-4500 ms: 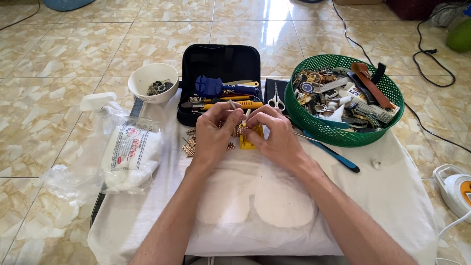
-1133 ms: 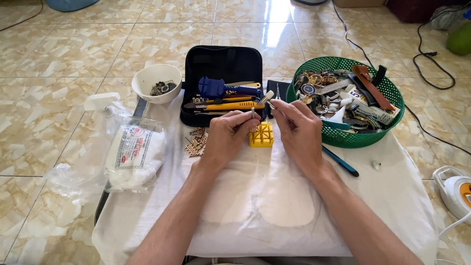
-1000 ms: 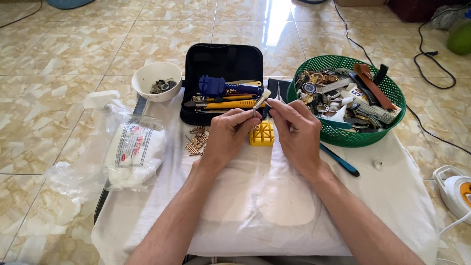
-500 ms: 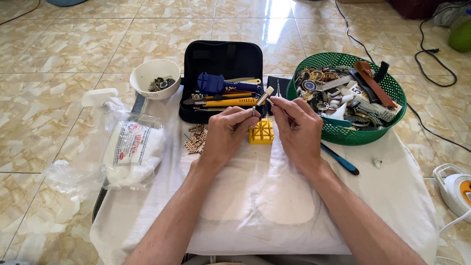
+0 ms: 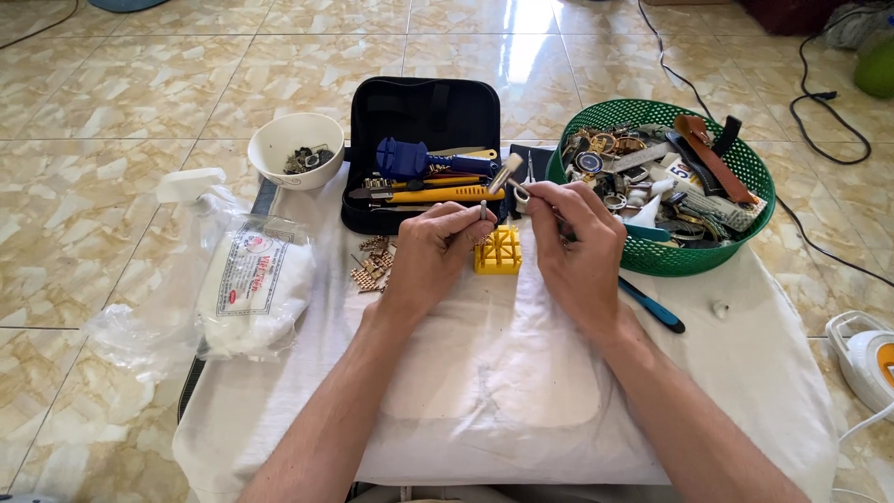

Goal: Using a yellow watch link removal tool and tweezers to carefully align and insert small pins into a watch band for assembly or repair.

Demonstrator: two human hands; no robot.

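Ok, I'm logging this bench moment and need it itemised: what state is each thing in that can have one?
Left hand: pinching a thin metal pin upright.
Right hand: holding a small hammer, its head raised toward the pin.
Yellow holder block: on the cloth, below both hands, nothing visibly on it.
Black tool case: unzipped, lid open, tools inside.
White bowl: upright, holds small dark parts.
Green basket: upright, heaped with watch parts.
Plastic bag: lying flat.

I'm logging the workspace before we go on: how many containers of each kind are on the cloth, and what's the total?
White bowl: 1
Black zip case, open: 1
Green basket: 1
Clear plastic bag: 1
Total: 4
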